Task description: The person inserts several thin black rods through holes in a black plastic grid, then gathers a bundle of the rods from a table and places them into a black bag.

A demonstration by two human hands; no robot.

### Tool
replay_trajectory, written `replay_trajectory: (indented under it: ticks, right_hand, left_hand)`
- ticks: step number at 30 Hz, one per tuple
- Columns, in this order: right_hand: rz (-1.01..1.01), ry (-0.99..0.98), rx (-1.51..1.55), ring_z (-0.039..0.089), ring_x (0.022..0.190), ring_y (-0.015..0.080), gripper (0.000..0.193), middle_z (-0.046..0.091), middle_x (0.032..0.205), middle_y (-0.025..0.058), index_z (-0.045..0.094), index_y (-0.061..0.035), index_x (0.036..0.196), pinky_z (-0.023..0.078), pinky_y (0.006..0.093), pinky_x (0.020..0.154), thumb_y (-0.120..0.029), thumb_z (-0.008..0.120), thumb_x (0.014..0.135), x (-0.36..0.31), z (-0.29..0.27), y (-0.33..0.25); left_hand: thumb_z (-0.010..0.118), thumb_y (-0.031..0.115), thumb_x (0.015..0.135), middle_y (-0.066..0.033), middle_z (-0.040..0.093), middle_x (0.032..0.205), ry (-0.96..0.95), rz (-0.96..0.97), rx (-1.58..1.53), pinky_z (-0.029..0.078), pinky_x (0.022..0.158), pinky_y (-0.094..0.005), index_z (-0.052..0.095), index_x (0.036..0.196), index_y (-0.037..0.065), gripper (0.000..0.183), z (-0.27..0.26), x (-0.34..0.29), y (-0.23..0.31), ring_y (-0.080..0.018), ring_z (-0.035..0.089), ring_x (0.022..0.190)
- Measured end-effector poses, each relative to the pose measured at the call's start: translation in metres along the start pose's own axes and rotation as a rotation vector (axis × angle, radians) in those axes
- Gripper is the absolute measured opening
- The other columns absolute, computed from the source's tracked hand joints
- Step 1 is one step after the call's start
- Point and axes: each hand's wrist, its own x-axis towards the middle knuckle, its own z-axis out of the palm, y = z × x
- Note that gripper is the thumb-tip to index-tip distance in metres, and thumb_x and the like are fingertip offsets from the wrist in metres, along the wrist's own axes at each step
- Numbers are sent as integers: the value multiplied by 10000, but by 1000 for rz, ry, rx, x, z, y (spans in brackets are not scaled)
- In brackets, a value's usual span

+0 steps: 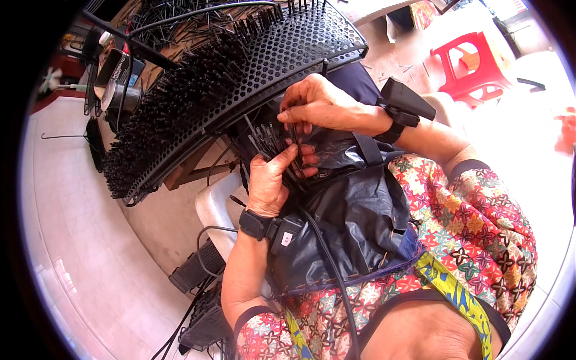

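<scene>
My left hand [272, 180] is closed around a bundle of thin dark rods [264, 139], their ends fanning out above the thumb. Just above it, my right hand [318, 105] has thumb and fingers pinched together at one thin dark rod [293, 133] beside the bundle. Directly beyond both hands stands a curved black perforated panel [288, 51]. Dense black pins [174, 108] fill its holes on the left and along the far edge, while many holes on the right are bare. The lower ends of the rods are hidden by my fingers and the dark apron [342, 210].
Loose black rods [180, 24] are heaped on a wooden surface behind the panel. A metal can [120, 96] stands left of it. Black cables [327, 252] run over my lap. A red plastic stool [474, 66] is at the far right, and a white chair edge [213, 210] shows beside my left wrist.
</scene>
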Motion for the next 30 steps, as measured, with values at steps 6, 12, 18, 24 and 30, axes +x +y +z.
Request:
replay_trajectory:
  ticks: [6, 12, 18, 24, 30]
  right_hand:
    - [-181, 260, 182, 531, 508, 66, 128, 612, 667, 62, 600, 11, 809, 425, 174, 449, -106, 614, 759, 8, -12, -21]
    - [-502, 414, 294, 522, 502, 48, 85, 611, 639, 37, 614, -13, 778, 422, 163, 452, -85, 630, 736, 38, -17, -29]
    - [-598, 454, 77, 552, 603, 59, 130, 626, 732, 51, 605, 15, 853, 437, 171, 515, -89, 593, 776, 48, -20, -33]
    - [-650, 424, -14, 559, 640, 51, 132, 624, 734, 36, 610, -1, 868, 447, 167, 548, -85, 604, 767, 50, -22, -32]
    - [-781, 403, -149, 514, 592, 33, 128, 594, 658, 24, 605, -7, 838, 422, 176, 531, -92, 618, 743, 62, -22, -31]
  left_hand:
    - [544, 138, 800, -133, 590, 862, 140, 65, -39, 505, 642, -328, 519, 966, 18, 206, -8, 1, 1, -229, 591, 761]
    - [561, 130, 784, -142, 584, 895, -27, 2, -11, 504, 678, -341, 525, 954, 2, 216, -7, -1, -5, -239, 588, 789]
    - [557, 113, 778, -152, 581, 916, -145, -73, 117, 488, 724, -332, 539, 956, -19, 223, -4, -2, -9, -231, 579, 829]
    - [539, 148, 805, -138, 588, 892, -130, -71, 96, 494, 700, -335, 541, 947, -1, 206, -2, -2, -8, -236, 584, 810]
    - [537, 203, 818, -90, 564, 758, -33, -34, -17, 502, 603, -363, 501, 962, 23, 234, -3, -3, -2, -202, 563, 664]
